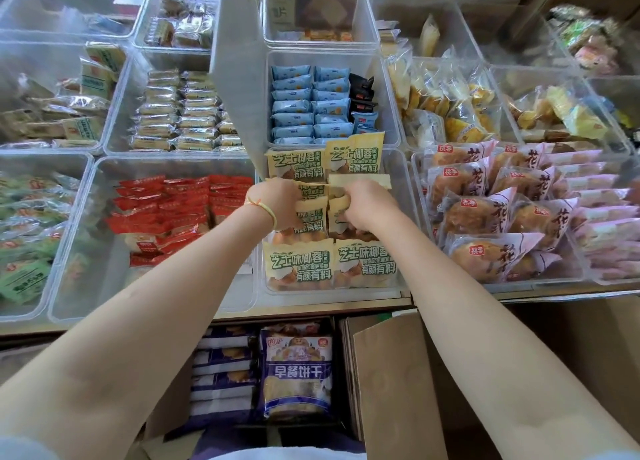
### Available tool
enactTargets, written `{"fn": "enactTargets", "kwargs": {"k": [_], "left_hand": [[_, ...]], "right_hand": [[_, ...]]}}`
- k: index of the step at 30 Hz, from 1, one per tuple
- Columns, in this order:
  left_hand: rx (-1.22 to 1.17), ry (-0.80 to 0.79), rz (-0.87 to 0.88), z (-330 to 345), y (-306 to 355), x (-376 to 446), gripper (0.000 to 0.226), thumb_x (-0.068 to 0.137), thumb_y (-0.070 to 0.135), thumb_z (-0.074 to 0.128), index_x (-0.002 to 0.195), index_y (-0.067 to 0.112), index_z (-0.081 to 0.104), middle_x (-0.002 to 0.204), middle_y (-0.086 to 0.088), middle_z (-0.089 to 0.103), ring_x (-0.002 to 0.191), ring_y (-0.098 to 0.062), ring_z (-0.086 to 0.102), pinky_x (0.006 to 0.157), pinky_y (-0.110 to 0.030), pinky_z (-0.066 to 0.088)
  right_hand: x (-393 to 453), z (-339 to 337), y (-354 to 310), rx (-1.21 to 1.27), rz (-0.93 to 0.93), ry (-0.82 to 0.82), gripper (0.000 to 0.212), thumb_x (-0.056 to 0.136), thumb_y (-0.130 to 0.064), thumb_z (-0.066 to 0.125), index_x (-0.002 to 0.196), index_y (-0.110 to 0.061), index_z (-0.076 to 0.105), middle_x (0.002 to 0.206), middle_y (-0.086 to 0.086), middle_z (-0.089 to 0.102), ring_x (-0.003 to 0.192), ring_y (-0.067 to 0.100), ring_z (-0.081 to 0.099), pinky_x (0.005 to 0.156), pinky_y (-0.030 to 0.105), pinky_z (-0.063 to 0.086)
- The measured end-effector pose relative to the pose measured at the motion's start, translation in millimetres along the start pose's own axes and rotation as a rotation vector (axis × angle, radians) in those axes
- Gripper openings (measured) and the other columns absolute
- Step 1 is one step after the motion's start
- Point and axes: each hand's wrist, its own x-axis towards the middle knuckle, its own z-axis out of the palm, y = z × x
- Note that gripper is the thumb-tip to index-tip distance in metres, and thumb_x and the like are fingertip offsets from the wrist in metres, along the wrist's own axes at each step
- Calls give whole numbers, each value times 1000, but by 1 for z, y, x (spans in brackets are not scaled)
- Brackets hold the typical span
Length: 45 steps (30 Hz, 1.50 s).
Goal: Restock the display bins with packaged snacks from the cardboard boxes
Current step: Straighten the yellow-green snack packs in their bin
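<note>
Bin in hand: both hands are down in the clear plastic display bin (403,196) at the front centre, which holds cream-and-green packets of coconut bread (299,264) in two rows.
Left hand: the left hand (277,203), with a yellow band (266,208) at its wrist, curls its fingers round the tops of packets in the left row, gripping them.
Right hand: the right hand (367,206) does the same on the right row, fingers curled and pinching a packet top.
Step, as I read it: packing and straightening the rows, pressing packets upright so more fit.
Done so far: this bin looks close to full, front to back. The bin of pale blue packets (292,104) behind it is well stocked, and so is the bin of pink-wrapped buns (491,217) to the right.
Left to do: the bin of red foil packets (166,210) to the left shows bare floor at its near end.
Supply: below the shelf edge, an open brown cardboard box (391,383) holds purple-and-white biscuit packets (296,373), not yet unloaded.
Judgement: somewhere past the middle, with work plainly remaining.
</note>
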Motion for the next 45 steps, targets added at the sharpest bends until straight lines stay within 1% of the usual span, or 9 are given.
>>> {"fn": "enactTargets", "kwargs": {"k": [5,9,17,23,30,34,37,41,45], "left_hand": [[65,194,51,7,10,-20,6,85,19,66,89,23,63,83,4,56,76,-20,54,62,-30,42],[97,144,64,16,16,-24,13,87,11,60,94,21,57,88,2,58,77,-21,54,62,-32,45],[-53,-5,43,-2,8,-8,17,86,34,70,90,21,60,83,5,59,83,-19,62,66,-32,50],[-220,162,19,-8,-10,-14,24,91,37,62,76,20,66,74,2,61,70,-19,59,62,-31,53],[-291,354,39,-8,-16,-21,43,94,49,56,66,19,69,57,4,60,55,-15,60,53,-30,56],[-381,487,52,-23,-18,-18,13,87,35,69,93,25,74,87,5,70,79,-14,64,72,-36,59],[-224,371,85,-30,-14,-9,26,85,34,74,110,29,70,107,3,65,105,-19,56,87,-40,54],[-159,459,43,-31,-9,2,14,94,23,62,93,21,77,99,-2,67,99,-22,55,80,-40,55],[-240,419,-39,-33,-7,5,23,96,21,53,95,20,76,94,-3,69,88,-25,63,74,-37,57]], "right_hand": [[-18,0,1,-50,-10,73,16,86,1,53,83,-14,57,84,4,59,77,27,57,61,32,43],[-23,7,1,-15,7,92,18,84,5,51,81,-12,54,78,3,54,76,26,54,59,30,38],[-9,-9,2,181,18,-41,11,92,-5,56,99,-14,59,90,5,68,75,22,72,63,33,56],[-12,-24,7,180,-19,153,7,95,-22,64,92,-17,67,91,2,69,78,24,69,75,42,59],[-18,-29,7,121,-34,188,11,94,-28,63,88,-20,69,90,0,68,81,20,64,65,30,50],[-16,-42,5,64,-46,234,10,92,-28,67,93,-18,66,91,1,64,80,21,62,62,29,43],[-11,-42,-2,-71,-74,221,30,89,-32,72,97,-13,51,91,3,61,79,23,57,62,31,41],[6,-35,-5,-196,-94,263,32,90,-10,66,117,-15,49,112,8,54,79,24,53,62,35,41],[20,-39,-2,-156,-69,265,30,93,2,47,108,-16,66,110,6,62,81,26,53,66,32,40]]}}
